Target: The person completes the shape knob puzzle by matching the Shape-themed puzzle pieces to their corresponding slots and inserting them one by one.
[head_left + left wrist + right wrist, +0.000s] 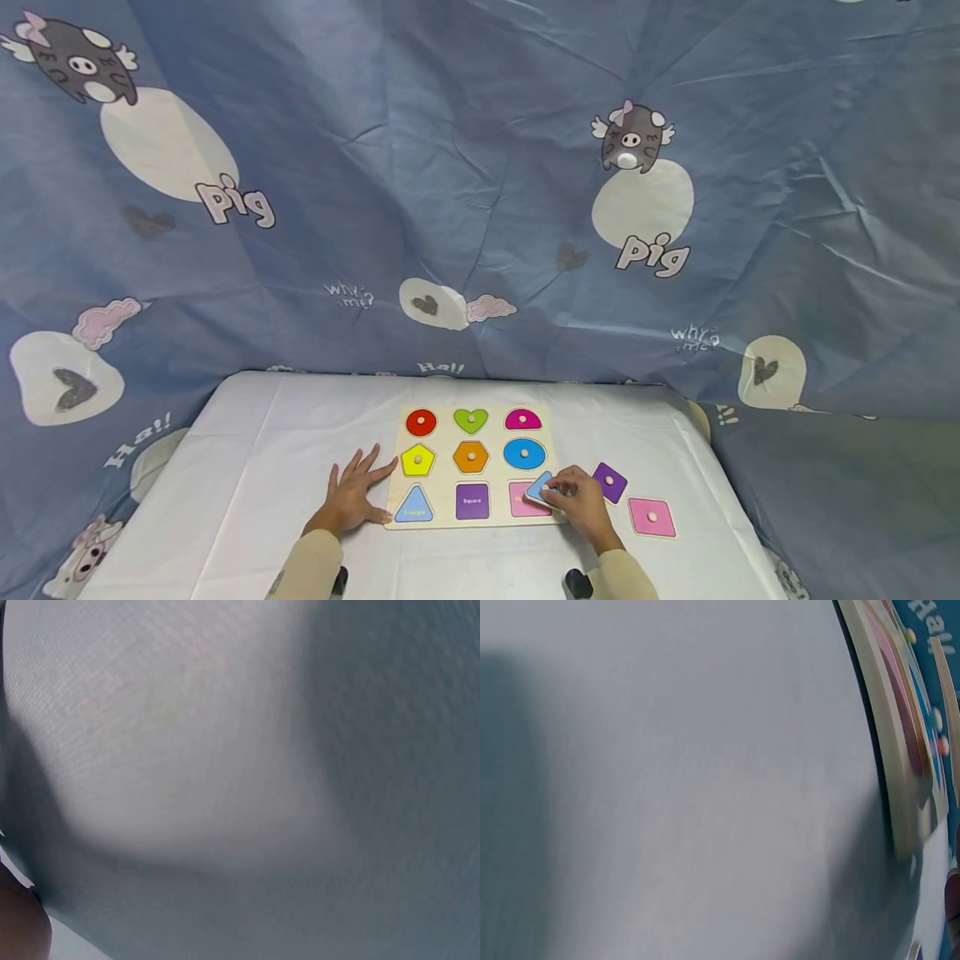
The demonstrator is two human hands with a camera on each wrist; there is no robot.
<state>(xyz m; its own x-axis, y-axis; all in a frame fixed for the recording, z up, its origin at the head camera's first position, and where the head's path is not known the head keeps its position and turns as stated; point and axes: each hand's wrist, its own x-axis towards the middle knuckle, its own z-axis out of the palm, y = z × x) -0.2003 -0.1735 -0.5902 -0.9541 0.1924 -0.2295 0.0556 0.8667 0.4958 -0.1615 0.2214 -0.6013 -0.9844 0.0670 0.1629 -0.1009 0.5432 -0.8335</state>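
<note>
A pale wooden shape puzzle board (pixel 444 487) lies on the white-covered table. My right hand (pixel 583 500) pinches a blue triangle piece (pixel 538 487) by its knob, tilted over the pink recess (pixel 521 505) at the board's lower right corner. My left hand (pixel 351 492) has its fingers spread at the board's left edge, with thumb and index finger touching it. The triangle recess (pixel 415 507) and purple square recess (pixel 472 502) show bare. In the right wrist view the board's edge (pixel 889 750) and a fingertip (pixel 952 904) appear at the right. Mostly cloth fills the left wrist view.
Right of the board lie a purple square piece (pixel 610 482) and a pink rectangle piece (pixel 652 517). Knobbed pieces fill the board's upper two rows, among them a red circle (pixel 422 422) and a blue oval (pixel 524 454). A blue patterned cloth (pixel 465 167) hangs behind the table.
</note>
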